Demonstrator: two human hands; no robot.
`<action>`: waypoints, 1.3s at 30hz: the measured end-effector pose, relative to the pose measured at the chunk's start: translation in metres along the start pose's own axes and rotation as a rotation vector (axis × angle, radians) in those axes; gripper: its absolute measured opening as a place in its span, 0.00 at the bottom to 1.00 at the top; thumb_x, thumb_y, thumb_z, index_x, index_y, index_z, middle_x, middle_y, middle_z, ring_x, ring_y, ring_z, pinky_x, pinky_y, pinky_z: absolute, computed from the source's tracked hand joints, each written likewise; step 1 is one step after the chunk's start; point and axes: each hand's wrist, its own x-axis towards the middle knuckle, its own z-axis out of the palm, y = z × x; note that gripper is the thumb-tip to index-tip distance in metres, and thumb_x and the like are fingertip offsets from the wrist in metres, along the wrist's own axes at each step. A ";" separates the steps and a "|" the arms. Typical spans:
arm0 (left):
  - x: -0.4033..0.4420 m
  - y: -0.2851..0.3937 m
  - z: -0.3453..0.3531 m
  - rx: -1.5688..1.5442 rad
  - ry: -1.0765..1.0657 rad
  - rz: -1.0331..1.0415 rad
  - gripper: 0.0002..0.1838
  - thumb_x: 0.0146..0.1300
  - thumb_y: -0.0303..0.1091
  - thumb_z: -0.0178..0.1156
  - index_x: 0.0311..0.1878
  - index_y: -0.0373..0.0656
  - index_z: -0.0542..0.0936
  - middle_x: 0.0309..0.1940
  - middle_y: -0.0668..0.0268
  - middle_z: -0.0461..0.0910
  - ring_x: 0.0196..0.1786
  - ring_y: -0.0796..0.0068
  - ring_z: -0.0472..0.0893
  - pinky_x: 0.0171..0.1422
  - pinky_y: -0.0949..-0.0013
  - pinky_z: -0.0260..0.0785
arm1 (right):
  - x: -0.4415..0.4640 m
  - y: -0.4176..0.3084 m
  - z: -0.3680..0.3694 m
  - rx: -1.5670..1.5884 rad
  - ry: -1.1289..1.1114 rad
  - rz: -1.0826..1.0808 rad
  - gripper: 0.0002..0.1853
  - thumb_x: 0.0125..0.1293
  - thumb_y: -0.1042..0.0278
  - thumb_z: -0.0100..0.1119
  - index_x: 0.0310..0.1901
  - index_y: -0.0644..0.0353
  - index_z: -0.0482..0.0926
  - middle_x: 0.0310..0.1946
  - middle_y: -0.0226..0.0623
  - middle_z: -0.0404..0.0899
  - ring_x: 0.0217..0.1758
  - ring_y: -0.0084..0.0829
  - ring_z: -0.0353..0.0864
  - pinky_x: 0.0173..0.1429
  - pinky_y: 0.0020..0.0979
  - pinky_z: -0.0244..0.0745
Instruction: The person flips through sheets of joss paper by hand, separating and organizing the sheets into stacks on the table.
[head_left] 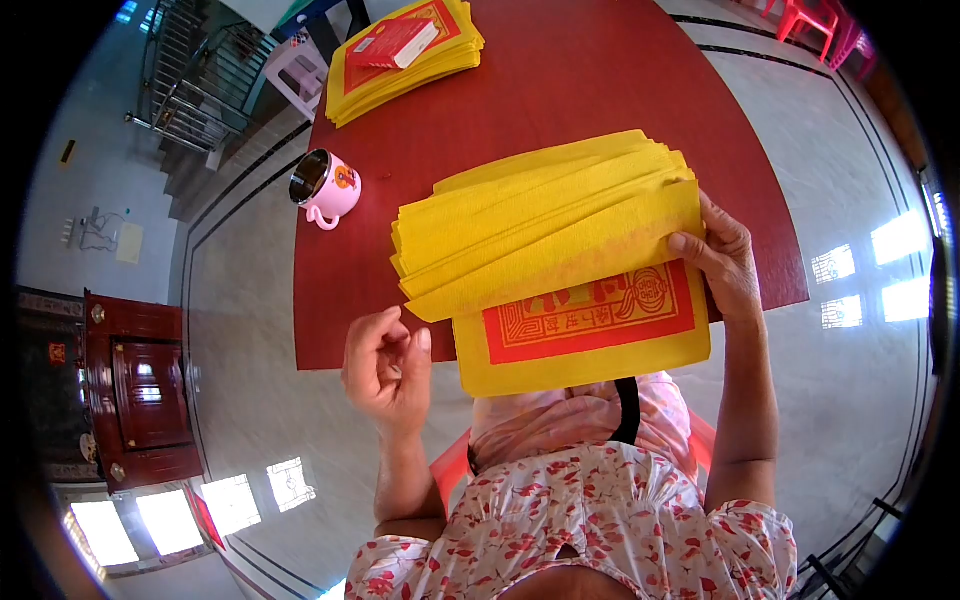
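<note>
My right hand grips the right edge of a yellow paper sheet, thumb on top and fingers behind. That sheet is folded back over a fanned pile of yellow papers. Under its lower edge shows another yellow sheet with a red printed panel, bearing gold characters and patterns; it overhangs the near table edge. My left hand is held just below the pile's lower left corner, its fingers loosely curled, thumb apart, with nothing visible in it.
On the red table stands a pink cup at the left. A second stack of yellow papers at the far left carries a small red box. A lilac plastic stool is beyond the table's left edge.
</note>
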 end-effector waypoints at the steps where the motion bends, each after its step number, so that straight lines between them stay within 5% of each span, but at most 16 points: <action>1: -0.003 0.001 -0.002 -0.084 0.020 0.005 0.10 0.55 0.21 0.62 0.42 0.34 0.78 0.33 0.68 0.74 0.34 0.83 0.71 0.33 0.81 0.63 | 0.001 0.000 0.004 0.033 0.043 -0.049 0.26 0.57 0.72 0.65 0.58 0.54 0.73 0.52 0.37 0.78 0.49 0.28 0.80 0.51 0.32 0.78; 3: 0.000 0.003 -0.010 0.006 -0.073 0.053 0.11 0.51 0.20 0.64 0.40 0.34 0.79 0.34 0.64 0.75 0.34 0.78 0.73 0.35 0.78 0.66 | 0.002 -0.003 0.014 0.066 0.083 -0.095 0.26 0.56 0.72 0.65 0.59 0.52 0.73 0.53 0.36 0.77 0.50 0.27 0.80 0.51 0.32 0.78; 5: 0.006 0.001 -0.010 0.144 -0.525 0.292 0.13 0.46 0.20 0.66 0.39 0.35 0.80 0.37 0.60 0.76 0.34 0.70 0.76 0.37 0.74 0.69 | 0.004 -0.010 0.024 0.106 0.150 -0.116 0.28 0.56 0.72 0.65 0.60 0.48 0.72 0.55 0.34 0.76 0.52 0.26 0.78 0.52 0.33 0.78; 6: 0.006 0.002 -0.007 0.196 -0.606 0.275 0.15 0.44 0.24 0.67 0.39 0.38 0.80 0.34 0.61 0.76 0.35 0.61 0.77 0.38 0.63 0.72 | 0.003 -0.010 0.022 0.104 0.147 -0.114 0.28 0.56 0.72 0.65 0.60 0.48 0.72 0.55 0.34 0.76 0.52 0.26 0.78 0.52 0.33 0.78; 7: 0.007 0.003 -0.005 0.195 -0.603 0.272 0.15 0.44 0.24 0.67 0.39 0.38 0.80 0.34 0.61 0.76 0.35 0.61 0.77 0.38 0.63 0.72 | 0.003 -0.008 0.018 0.067 0.138 -0.080 0.28 0.56 0.72 0.65 0.60 0.47 0.72 0.55 0.34 0.76 0.51 0.26 0.78 0.52 0.32 0.78; 9: 0.007 0.004 -0.002 0.267 -0.853 0.240 0.17 0.42 0.26 0.69 0.40 0.37 0.81 0.44 0.59 0.75 0.48 0.60 0.75 0.51 0.61 0.69 | 0.002 -0.004 0.012 0.027 0.126 -0.047 0.28 0.56 0.73 0.64 0.60 0.46 0.72 0.55 0.34 0.76 0.51 0.25 0.78 0.52 0.32 0.78; 18: 0.006 0.004 -0.001 0.349 -0.959 0.203 0.22 0.46 0.34 0.68 0.47 0.41 0.80 0.50 0.58 0.71 0.56 0.59 0.68 0.61 0.58 0.63 | -0.001 -0.005 0.011 -0.049 0.147 -0.034 0.23 0.57 0.71 0.65 0.55 0.51 0.76 0.50 0.35 0.79 0.47 0.24 0.79 0.50 0.30 0.79; 39: 0.008 0.003 -0.002 0.319 -0.933 0.191 0.21 0.44 0.31 0.68 0.46 0.39 0.80 0.49 0.58 0.73 0.55 0.58 0.70 0.60 0.58 0.64 | 0.000 -0.006 0.011 -0.045 0.107 -0.034 0.20 0.58 0.70 0.64 0.54 0.55 0.78 0.47 0.36 0.80 0.44 0.23 0.80 0.48 0.26 0.78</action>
